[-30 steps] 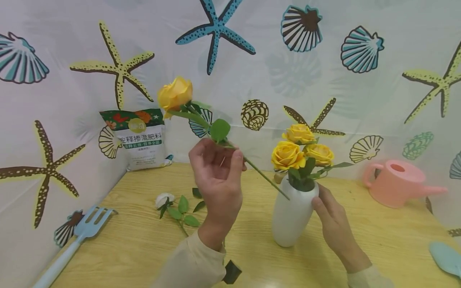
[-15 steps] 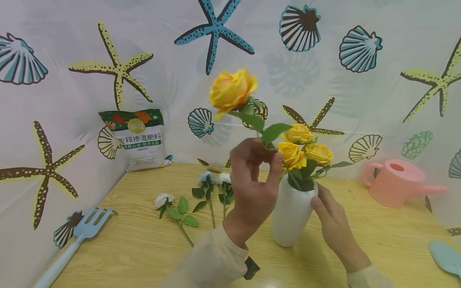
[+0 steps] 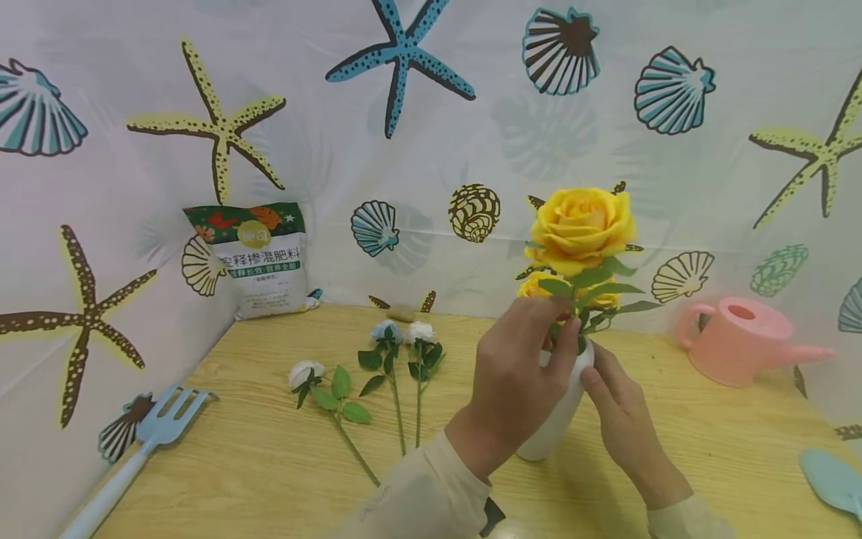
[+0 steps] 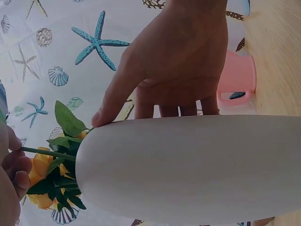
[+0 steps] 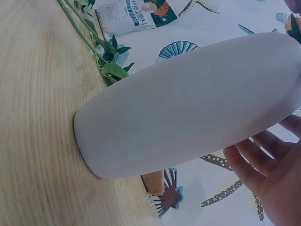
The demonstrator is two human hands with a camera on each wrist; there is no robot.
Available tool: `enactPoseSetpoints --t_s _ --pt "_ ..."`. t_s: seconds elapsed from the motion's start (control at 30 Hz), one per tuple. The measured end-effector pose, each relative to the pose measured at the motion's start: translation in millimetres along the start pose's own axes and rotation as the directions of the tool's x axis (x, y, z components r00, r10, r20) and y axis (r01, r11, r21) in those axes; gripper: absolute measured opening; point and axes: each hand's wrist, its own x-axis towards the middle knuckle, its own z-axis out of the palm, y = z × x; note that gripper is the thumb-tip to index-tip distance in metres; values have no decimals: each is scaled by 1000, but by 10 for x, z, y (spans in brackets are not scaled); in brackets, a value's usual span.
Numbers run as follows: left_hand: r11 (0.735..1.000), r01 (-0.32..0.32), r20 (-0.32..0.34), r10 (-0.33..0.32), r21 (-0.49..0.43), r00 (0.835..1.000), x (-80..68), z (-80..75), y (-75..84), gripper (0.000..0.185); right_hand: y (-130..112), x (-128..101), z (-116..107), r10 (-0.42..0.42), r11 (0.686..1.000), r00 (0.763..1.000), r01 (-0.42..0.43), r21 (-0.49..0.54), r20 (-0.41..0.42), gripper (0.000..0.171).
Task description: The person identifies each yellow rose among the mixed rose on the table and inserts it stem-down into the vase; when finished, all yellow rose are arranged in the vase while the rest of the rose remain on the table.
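A long-stemmed yellow rose (image 3: 581, 228) stands over the white vase (image 3: 544, 434), its stem pinched by my left hand (image 3: 515, 367) just above the mouth. In the left wrist view, the green stem (image 4: 44, 152) runs from those fingertips into the vase opening. Other yellow roses (image 3: 536, 286) sit in the vase, partly hidden behind the large bloom and my hand. My right hand (image 3: 622, 412) holds the vase by its right side near the top, thumb on the near side and fingers passing behind. The right wrist view shows the vase base on the wooden table (image 5: 37, 141), the vase leaning slightly.
Left of the vase lie a white rose (image 3: 306, 373), a blue flower (image 3: 387, 332) and another white flower (image 3: 420, 333). A fertilizer bag (image 3: 263, 269) stands behind them. A blue hand fork (image 3: 164, 423) is at left; a pink watering can (image 3: 744, 340) and pale blue tool (image 3: 835, 479) are at right.
My left hand has carried the yellow rose rightward to the vase, turning it upright and lowering its stem into the mouth. My right hand stays on the vase.
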Motion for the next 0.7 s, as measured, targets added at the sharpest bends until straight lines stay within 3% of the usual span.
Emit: enactPoseSetpoints --t_s 0.2,0.43,0.7 --pt "997 -18 21 17 75 1000 -103 53 -3 16 1 0 3 -18 1000 1000 18 14 -3 40" --pt "995 -9 51 4 98 999 -235 117 -71 16 1 5 4 -17 999 1000 16 29 5 41" --pt "992 18 37 -23 121 999 -347 151 -108 16 -5 1 5 -13 999 1000 13 33 5 42"
